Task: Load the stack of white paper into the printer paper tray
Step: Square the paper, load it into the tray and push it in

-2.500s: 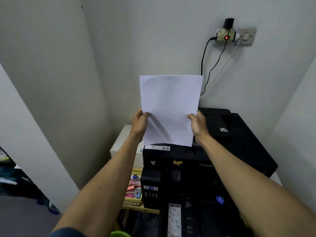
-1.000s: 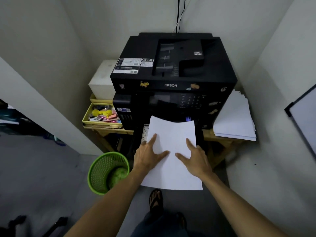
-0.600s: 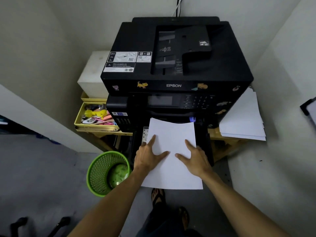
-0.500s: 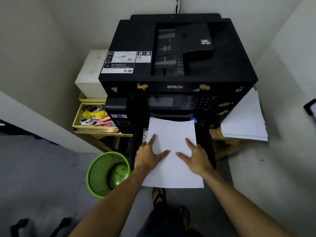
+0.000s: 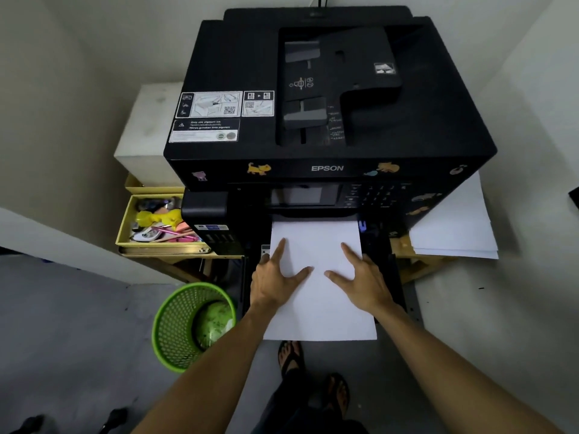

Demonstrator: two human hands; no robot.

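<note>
White, smooth stack of paper point(image 5: 316, 296) at lower centre of frame, flat and rectangular, far edge tucked under the dark mouth of the printer point(image 5: 329, 120), near edge overhanging toward the bottom of frame past the black paper tray point(image 5: 383, 261). Tray walls visible as narrow dark strips just beside both long edges of the sheets; little free room either side. Left hand point(image 5: 275, 280) flat on the left half of the stack, fingers straight and spread, thumb angled inward; gripping nothing, only pressing. Right hand point(image 5: 360, 278) likewise flat on the right half, fingers splayed, pressing, not curled. Matte black plastic printer body above, boxy, with small animal stickers along its front lip. Loose white sheets point(image 5: 454, 227) at right, fanned unevenly on a wooden table point(image 5: 419, 267), touching the printer's side. Yellow tray of small items point(image 5: 156, 223) at left, just beside the printer. Green mesh bin point(image 5: 185, 327), round, at lower left on grey floor, near the left forearm. Pale walls close on both sides.
</note>
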